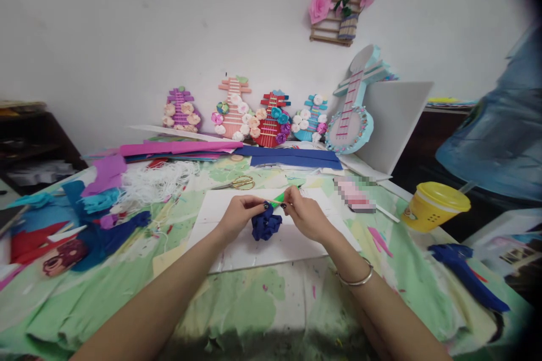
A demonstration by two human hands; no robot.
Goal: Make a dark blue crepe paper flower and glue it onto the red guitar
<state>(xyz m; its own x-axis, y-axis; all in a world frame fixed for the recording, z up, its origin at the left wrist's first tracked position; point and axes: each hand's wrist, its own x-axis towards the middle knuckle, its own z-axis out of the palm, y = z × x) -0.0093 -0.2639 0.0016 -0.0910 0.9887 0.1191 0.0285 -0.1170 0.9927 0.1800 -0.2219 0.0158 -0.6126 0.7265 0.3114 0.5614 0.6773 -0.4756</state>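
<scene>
Head view: the left hand (242,216) is closed in a fingertip pinch on a thin pale stick (274,201), its thumb against the top of a dark blue crumpled flower (266,224). The right hand (308,219) is likewise pinched, fingertips together at the other end of the stick. Whether the left pinch also takes in the flower cannot be told. The flower sits directly below the grip, between the hands, over a white board (292,245). A green item (278,199) shows just behind the stick, close to the right fingertips; whether it is held cannot be determined.

Beyond the grip lie gold-handled scissors (242,183) and, farther off, flat blue strips (296,158). White string (154,182) is piled beyond and to the left; a yellow tub (438,206) stands well to the right.

Assessment of handling: the work appears to be fine adjustment at the stick and the flower's top. Light, level pressure at both ends is advisable, since the stick looks slender enough to bend. The left thumb is best placed at the flower's gathered top, clear of the folds, which appear liable to crush. Small, slow turns of the right fingertips should limit slipping or twisting.
</scene>
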